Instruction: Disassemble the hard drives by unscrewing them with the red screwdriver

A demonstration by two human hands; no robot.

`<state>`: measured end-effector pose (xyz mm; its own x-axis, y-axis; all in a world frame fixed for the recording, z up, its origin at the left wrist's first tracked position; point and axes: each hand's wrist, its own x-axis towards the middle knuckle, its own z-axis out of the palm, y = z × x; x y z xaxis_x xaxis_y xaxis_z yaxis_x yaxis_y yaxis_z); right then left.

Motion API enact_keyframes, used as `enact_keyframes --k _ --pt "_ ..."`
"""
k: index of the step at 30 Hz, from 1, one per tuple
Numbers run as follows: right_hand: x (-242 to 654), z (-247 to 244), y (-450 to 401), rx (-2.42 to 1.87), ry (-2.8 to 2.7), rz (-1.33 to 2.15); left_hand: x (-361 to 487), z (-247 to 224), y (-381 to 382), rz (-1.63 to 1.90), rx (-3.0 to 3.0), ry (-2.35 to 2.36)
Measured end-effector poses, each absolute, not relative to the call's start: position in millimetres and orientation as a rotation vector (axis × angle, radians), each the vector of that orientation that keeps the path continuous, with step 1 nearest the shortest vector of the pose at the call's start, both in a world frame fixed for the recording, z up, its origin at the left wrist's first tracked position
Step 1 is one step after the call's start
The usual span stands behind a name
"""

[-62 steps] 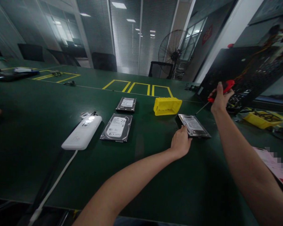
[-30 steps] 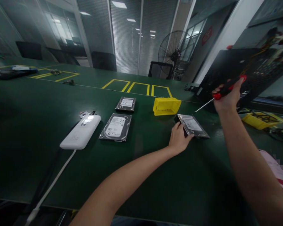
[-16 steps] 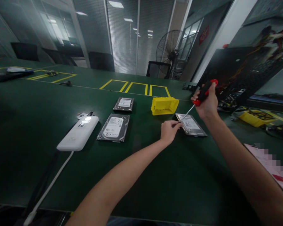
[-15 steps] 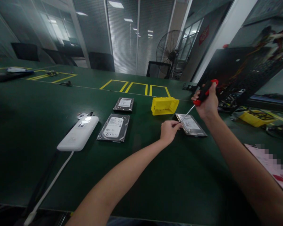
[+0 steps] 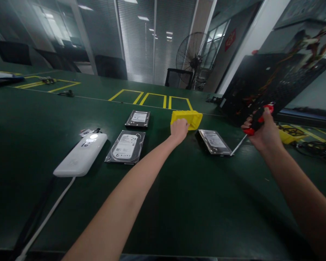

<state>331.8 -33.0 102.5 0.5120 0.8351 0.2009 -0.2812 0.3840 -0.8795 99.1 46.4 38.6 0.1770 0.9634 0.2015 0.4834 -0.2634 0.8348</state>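
At yellow box (image 5: 195, 118), L hand (image 5: 179, 129), now off drive (image 5: 215, 142), curls, can't tell if holding; R hand (image 5: 264, 135) grips screwdriver (image 5: 258, 120), so drive sits unheld.

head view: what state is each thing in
middle yellow bin, open
screwdriver, gripped, tip down
right hand, closed around the screwdriver
left hand, curled at the middle yellow bin
right hard drive, label up
far hard drive, label up
near hard drive, label up
white device, cable attached
fan, unclear if running
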Motion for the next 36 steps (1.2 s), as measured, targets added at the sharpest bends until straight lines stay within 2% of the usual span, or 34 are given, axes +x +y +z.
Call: enact_keyframes --k 5,14,17,19,25,29,36 --pt "329 89 -49 -0.941 -0.694 0.846 112 43 62 1.1 1.402 1.294" --pt "314 84 -53 -0.935 -0.825 0.888 98 48 58 1.024 1.428 1.214" --pt "309 83 -56 -1.005 -0.917 0.895 83 48 49 1.003 1.614 1.187" --pt "307 84 -59 -1.07 -0.98 0.904 73 47 43 1.032 1.991 1.277" --pt "304 76 -65 -1.368 -1.201 1.071 50 35 32 0.554 2.835 1.033" --pt "302 68 -66 -1.574 -1.358 1.262 49 27 31 0.452 3.143 0.866" --pt "297 68 -71 -1.56 -1.471 1.287 65 13 28 0.427 3.488 0.653"
